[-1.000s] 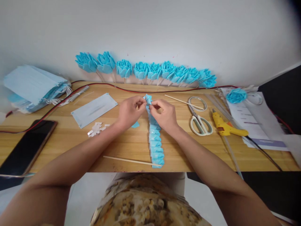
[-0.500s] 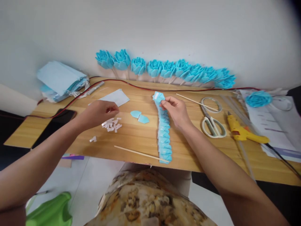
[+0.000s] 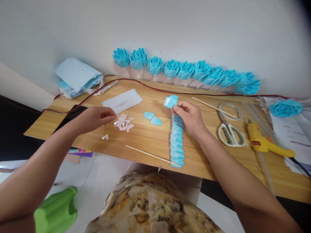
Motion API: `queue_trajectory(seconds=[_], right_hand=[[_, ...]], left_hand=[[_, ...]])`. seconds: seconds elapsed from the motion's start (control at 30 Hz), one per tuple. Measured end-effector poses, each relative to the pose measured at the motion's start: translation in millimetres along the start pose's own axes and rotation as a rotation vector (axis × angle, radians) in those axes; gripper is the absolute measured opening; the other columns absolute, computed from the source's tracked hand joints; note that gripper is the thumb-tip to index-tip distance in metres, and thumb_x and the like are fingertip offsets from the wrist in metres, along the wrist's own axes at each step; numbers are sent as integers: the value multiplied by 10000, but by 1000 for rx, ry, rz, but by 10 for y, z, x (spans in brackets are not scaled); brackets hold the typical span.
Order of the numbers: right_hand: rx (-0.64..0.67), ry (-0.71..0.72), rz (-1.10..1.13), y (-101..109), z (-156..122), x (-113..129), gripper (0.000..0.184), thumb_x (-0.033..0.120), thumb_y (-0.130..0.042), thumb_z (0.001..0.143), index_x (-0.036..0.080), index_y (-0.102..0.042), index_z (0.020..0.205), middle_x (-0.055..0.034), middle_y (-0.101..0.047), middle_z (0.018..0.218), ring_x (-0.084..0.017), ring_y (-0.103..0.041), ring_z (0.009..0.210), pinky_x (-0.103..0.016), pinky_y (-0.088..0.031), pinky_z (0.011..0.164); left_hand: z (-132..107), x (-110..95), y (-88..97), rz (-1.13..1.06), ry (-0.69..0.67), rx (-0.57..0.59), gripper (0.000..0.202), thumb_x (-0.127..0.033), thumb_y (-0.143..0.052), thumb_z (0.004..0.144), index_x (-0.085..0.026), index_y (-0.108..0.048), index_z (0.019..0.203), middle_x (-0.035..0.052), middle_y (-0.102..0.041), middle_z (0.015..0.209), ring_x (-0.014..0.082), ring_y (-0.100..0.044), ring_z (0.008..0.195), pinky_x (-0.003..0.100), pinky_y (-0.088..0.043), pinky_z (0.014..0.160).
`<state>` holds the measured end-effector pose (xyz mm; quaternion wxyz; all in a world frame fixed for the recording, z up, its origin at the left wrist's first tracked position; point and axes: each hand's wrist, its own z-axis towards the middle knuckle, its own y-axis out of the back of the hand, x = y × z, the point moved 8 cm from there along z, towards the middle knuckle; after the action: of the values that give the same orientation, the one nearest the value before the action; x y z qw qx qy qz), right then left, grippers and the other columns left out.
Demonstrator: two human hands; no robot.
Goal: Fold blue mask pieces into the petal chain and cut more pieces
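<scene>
Between thumb and fingers, my right hand (image 3: pixel 190 116) pinches a folded light blue petal (image 3: pixel 173 99) that bears a small white strip. It is held over the far end of a long overlapping row of blue petals (image 3: pixel 177 140) on the table. My left hand (image 3: pixel 103 117) hovers beside a pile of small white strips (image 3: pixel 123 123), its fingers drawn together; whatever may be between them is too small to make out. Two flat blue petal pieces (image 3: pixel 155 121) lie between the hands. Behind the left hand is a pale mask sheet (image 3: pixel 123 101).
Scissors (image 3: pixel 229 131), a tape roll (image 3: pixel 238 111) and a yellow glue gun (image 3: pixel 263 142) lie at right. Blue flowers on sticks (image 3: pixel 172 69) line the wall. A stack of masks (image 3: pixel 76 76) sits at back left. A thin stick (image 3: pixel 150 155) lies near the front edge.
The view has shifted, moving the table's things to the right. My right hand has lifted the petal a little off the row's end. My left hand has moved left, to the strip pile's left side.
</scene>
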<state>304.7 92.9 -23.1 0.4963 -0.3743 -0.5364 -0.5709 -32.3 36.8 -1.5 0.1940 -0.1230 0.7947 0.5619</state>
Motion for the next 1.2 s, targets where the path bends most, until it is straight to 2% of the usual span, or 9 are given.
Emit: queue_trajectory(seconds=[0.1,0.17,0.33,0.57,0.73,0.9,1.0,1.13,1.2], right_hand=[[-5,-6,2,10,10,-24,187,365,-679,795,194,-664,722,-3,-676,687,-125,-540,608,-256,-393,583],[-7,-16,22,5,13,-37,187,366,-686,788,195,-659,716,-6,-676,683,-128,-544,608,-256,-397,579],[-3,-15,54,-24,1,4,183,360,-687,781,195,-659,708,-8,-668,677,-132,-542,612,-262,-412,587],[57,5,37,-68,-28,87,199,364,-675,780,187,-658,690,-3,-661,676,-123,-527,612,-256,-375,578],[100,-2,65,-79,-42,92,210,383,-673,790,189,-669,707,10,-633,658,-117,-507,593,-256,-354,565],[80,-10,73,-51,-21,97,222,392,-664,797,192,-666,702,0,-641,671,-120,-499,593,-261,-351,559],[89,-24,75,-68,-21,88,222,399,-670,784,195,-663,698,0,-634,659,-121,-489,584,-260,-348,550],[108,-15,53,-75,-32,110,227,402,-662,791,196,-664,695,2,-623,646,-118,-479,577,-261,-342,549],[117,-8,53,-70,-38,128,236,412,-662,797,197,-664,700,-2,-636,663,-121,-484,586,-261,-344,549]], left_hand=[[-258,169,-262,-212,42,349,419,-578,-531,862,-194,-670,773,26,-651,644,165,-608,599,261,-470,573],[-316,189,-323,-332,35,384,410,-572,-554,869,-192,-683,784,42,-668,678,171,-626,628,266,-503,589],[-69,-10,-217,-561,-93,59,384,-553,-618,841,-181,-704,800,74,-720,801,171,-653,733,286,-532,700],[49,-296,66,-515,-82,-351,292,-465,-691,766,-184,-730,838,-11,-577,573,108,-487,544,227,-381,534],[255,-590,139,-305,-191,-349,338,-471,-627,797,-207,-765,958,54,-748,906,174,-608,755,274,-447,692],[809,-244,67,-25,-111,-238,290,-379,-575,778,-219,-777,913,66,-763,967,232,-645,854,298,-437,758],[1087,-140,116,-33,-111,-305,314,-345,-543,785,-203,-767,952,84,-754,1003,234,-639,872,300,-440,777],[1143,-484,204,-105,-150,-471,343,-365,-532,803,-186,-741,1008,93,-736,1057,213,-608,890,300,-442,814],[1072,-826,136,-251,-229,-429,379,-439,-519,827,-184,-730,1011,80,-735,1023,206,-600,881,301,-450,795]])
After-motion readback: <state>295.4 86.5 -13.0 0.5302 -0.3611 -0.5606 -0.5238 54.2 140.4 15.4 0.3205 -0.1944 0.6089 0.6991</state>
